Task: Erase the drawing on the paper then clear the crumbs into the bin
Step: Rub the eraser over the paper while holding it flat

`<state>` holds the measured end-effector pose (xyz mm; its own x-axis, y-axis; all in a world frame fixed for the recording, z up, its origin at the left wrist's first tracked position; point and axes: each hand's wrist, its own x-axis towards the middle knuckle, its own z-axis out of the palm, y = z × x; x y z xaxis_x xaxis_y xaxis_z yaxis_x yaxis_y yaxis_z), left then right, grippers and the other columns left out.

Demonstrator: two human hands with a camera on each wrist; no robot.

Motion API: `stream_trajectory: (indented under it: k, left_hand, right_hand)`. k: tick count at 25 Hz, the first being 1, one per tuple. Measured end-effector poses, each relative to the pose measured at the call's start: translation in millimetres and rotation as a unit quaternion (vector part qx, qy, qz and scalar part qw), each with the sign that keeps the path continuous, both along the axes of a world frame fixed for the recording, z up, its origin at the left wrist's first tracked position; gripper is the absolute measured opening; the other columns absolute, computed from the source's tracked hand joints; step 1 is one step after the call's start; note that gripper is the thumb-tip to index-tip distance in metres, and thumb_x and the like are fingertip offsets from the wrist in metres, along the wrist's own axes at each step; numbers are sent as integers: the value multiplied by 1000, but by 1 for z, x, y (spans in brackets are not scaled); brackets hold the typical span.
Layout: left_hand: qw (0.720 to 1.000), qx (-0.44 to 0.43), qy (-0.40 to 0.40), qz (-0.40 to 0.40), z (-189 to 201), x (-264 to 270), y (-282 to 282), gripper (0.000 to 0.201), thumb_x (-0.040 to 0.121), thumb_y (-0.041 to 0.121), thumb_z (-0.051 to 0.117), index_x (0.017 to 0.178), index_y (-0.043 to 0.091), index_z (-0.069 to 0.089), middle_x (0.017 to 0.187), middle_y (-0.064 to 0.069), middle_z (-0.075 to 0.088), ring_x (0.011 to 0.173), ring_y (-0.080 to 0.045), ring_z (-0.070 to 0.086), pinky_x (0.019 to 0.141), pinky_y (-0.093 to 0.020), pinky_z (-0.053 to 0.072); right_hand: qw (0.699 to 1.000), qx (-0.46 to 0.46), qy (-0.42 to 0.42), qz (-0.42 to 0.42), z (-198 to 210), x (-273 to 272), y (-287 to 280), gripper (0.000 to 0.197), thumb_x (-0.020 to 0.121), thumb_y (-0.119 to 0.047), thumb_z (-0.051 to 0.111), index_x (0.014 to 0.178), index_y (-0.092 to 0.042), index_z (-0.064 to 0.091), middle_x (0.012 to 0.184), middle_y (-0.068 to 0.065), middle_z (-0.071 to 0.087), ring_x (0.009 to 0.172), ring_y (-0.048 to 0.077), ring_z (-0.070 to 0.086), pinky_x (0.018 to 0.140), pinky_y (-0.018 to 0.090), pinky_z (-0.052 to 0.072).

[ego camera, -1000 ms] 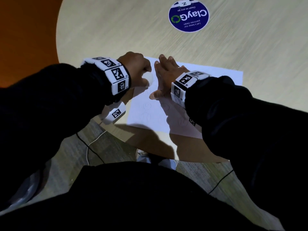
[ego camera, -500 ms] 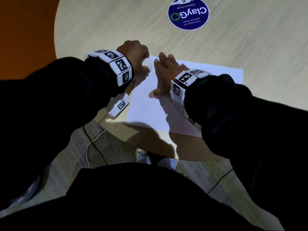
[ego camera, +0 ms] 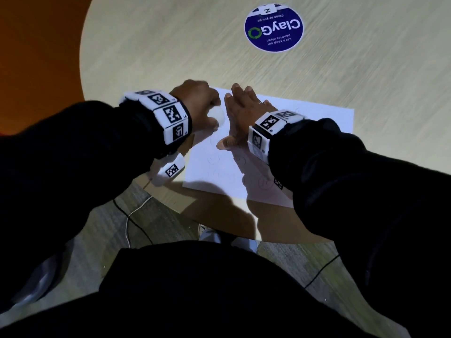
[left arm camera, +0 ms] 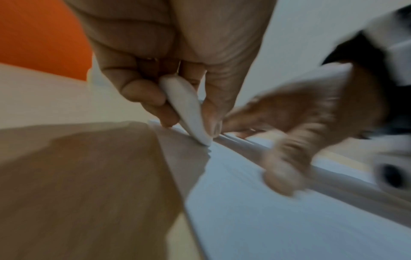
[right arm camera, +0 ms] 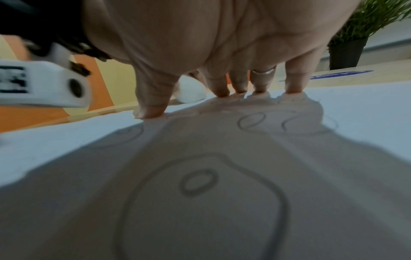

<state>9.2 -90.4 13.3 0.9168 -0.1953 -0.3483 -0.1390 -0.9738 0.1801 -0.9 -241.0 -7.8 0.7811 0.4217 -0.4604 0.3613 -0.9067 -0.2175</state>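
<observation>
left hand pinches eraser | right hand flat, pinning paper | paper thin, creases easily; brace beside rubbing

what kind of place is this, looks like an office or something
Probably a shared office pantry or break area. The round wooden table carries a blue sticker reading "ClayGo, clean as you go, let's keep our pantries clean". A potted plant stands beyond it, and there is an orange wall.
</observation>
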Motion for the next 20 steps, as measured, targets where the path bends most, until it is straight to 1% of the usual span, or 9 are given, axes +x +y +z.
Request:
stream_trajectory:
  k: [2,3,5,7,8,11,15,17,20]
  left_hand:
    - [999,-9,-21,31,6,12,-1,51,79,33,76,123,13,61,116,-10,59,114,-32,52,86,-36,42]
    - [999,-11,-26,35,8,14,-1,50,79,33,75,123,13,61,119,-11,59,115,-33,52,86,-36,42]
    - [1000,2,-12,18,3,6,-3,50,79,34,75,123,14,61,112,-8,59,111,-31,53,83,-34,42]
    - [1000,5,14,-8,0,-9,-5,51,78,35,76,123,16,61,101,-2,56,106,-28,55,80,-32,42]
    - [1000,5,12,-8,0,-8,-5,51,78,35,76,123,16,61,102,-3,57,107,-28,55,81,-33,42]
    - [999,-3,-23,29,11,15,-5,50,80,32,75,123,12,61,119,-12,60,115,-32,52,86,-34,42]
    - [999,23,9,-21,3,1,0,51,78,34,76,122,14,61,115,-9,61,110,-31,54,87,-35,44]
    - [999,24,17,-32,2,-4,2,52,77,35,77,122,14,61,113,-9,60,109,-31,54,86,-36,45]
    - [1000,9,-20,13,11,17,-2,50,77,33,78,120,12,63,115,-13,61,111,-34,53,85,-37,43]
  right_hand:
    - [1000,-2,-6,-2,1,-2,1,130,50,-88,39,151,-13,7,160,3,-3,147,26,-1,112,53,19]
    - [1000,-3,-5,-1,2,-2,2,130,51,-88,38,151,-13,7,160,3,-4,147,26,-1,112,53,19]
    - [1000,-5,2,2,2,0,0,115,70,-74,58,152,-13,3,159,3,-8,147,26,-5,114,54,15]
    - [1000,-5,9,2,4,1,-1,112,75,-63,65,152,-14,0,159,3,-11,147,26,-7,115,53,13]
    - [1000,-5,5,3,3,2,-1,112,75,-62,66,152,-14,1,159,3,-10,147,26,-7,115,53,13]
    - [1000,0,-11,10,-2,3,1,114,70,-66,67,151,-12,6,159,4,-4,146,26,-1,112,55,19]
    - [1000,2,-9,11,-6,5,-1,121,62,-82,51,151,-12,7,159,5,-4,146,28,-1,110,55,20]
    - [1000,0,-15,9,-8,5,-1,115,68,-73,60,150,-12,8,158,5,-3,146,28,0,110,55,21]
    - [1000,1,-24,11,-9,6,1,112,70,-67,66,149,-11,11,158,6,0,145,28,3,108,56,23]
